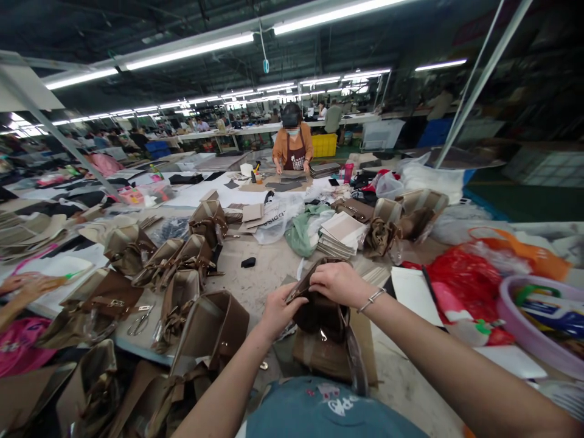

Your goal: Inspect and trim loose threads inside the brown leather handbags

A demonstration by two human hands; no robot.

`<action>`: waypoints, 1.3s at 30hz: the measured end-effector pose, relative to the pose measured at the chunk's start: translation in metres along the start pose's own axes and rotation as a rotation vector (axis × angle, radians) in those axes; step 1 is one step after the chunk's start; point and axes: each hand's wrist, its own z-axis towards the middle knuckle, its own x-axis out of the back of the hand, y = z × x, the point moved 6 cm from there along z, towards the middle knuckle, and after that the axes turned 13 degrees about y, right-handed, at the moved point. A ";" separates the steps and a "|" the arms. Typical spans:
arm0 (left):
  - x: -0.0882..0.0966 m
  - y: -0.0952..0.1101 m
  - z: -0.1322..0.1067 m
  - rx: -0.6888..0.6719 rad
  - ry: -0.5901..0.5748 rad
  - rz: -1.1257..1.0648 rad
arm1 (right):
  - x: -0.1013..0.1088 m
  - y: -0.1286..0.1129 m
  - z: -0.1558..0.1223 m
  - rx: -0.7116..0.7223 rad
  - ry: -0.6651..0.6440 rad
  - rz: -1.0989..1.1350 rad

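Beside bare tabletop [269, 264], left grip [283, 307] and right grip [335, 283] pinch a brown bag [319, 319] by its edge.

Plastic bag [275, 227] — "DDIS", partly legible

Fluorescent tubes [337, 16] glare above the bench [269, 271], casting soft shadows on it. The ceiling [150, 21] over it is dim; toward its sides, shapes stretch and blur.
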 end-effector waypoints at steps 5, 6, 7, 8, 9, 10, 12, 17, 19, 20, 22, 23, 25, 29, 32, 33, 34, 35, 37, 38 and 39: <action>0.000 -0.001 -0.001 -0.008 0.017 -0.005 | 0.000 -0.003 0.003 -0.027 0.027 -0.046; 0.000 -0.002 -0.001 -0.005 0.026 -0.012 | 0.000 -0.005 0.004 -0.012 0.032 -0.037; 0.001 -0.004 -0.002 0.000 0.048 -0.020 | 0.000 -0.007 0.004 0.009 0.034 -0.017; 0.002 -0.005 -0.003 0.005 0.079 -0.032 | 0.000 -0.009 0.004 0.032 0.032 0.010; 0.004 -0.006 -0.003 0.002 0.115 -0.048 | -0.001 -0.011 0.004 0.056 0.027 0.043; 0.006 -0.006 -0.004 -0.013 0.154 -0.064 | -0.002 -0.012 0.004 0.075 0.020 0.073; 0.011 -0.004 -0.006 -0.079 0.210 -0.082 | -0.004 -0.012 0.003 0.096 0.012 0.114; 0.014 0.002 -0.007 -0.182 0.209 -0.034 | -0.006 -0.012 0.004 0.129 0.038 0.165; 0.015 0.003 -0.007 -0.196 0.217 -0.033 | -0.006 -0.012 0.005 0.122 0.047 0.169; 0.016 0.003 -0.007 -0.208 0.223 -0.035 | -0.006 -0.012 0.005 0.117 0.049 0.170; 0.016 0.005 -0.007 -0.234 0.235 -0.041 | -0.006 -0.012 0.005 0.104 0.053 0.165; 0.016 0.006 -0.007 -0.247 0.238 -0.041 | -0.006 -0.012 0.005 0.096 0.053 0.157; 0.016 0.007 -0.007 -0.270 0.245 -0.031 | -0.006 -0.011 0.005 0.076 0.054 0.136; 0.016 0.006 -0.008 -0.293 0.251 -0.036 | -0.005 -0.008 0.006 0.033 0.067 0.155; 0.016 0.004 -0.009 -0.307 0.256 -0.063 | -0.005 -0.007 0.005 0.042 0.068 0.203; 0.016 0.004 -0.010 -0.318 0.255 -0.062 | -0.005 -0.007 0.005 0.056 0.065 0.215; 0.016 0.003 -0.010 -0.328 0.250 -0.056 | -0.006 -0.007 0.005 0.070 0.062 0.224; 0.015 0.003 -0.010 -0.337 0.243 -0.045 | -0.006 -0.008 0.005 0.081 0.060 0.231; 0.015 0.003 -0.011 -0.347 0.232 -0.021 | -0.006 -0.008 0.004 0.094 0.056 0.239; 0.015 0.003 -0.011 -0.347 0.230 -0.011 | -0.006 -0.008 0.003 0.097 0.055 0.242; 0.015 0.003 -0.012 -0.346 0.231 -0.005 | -0.006 -0.008 0.003 0.098 0.052 0.241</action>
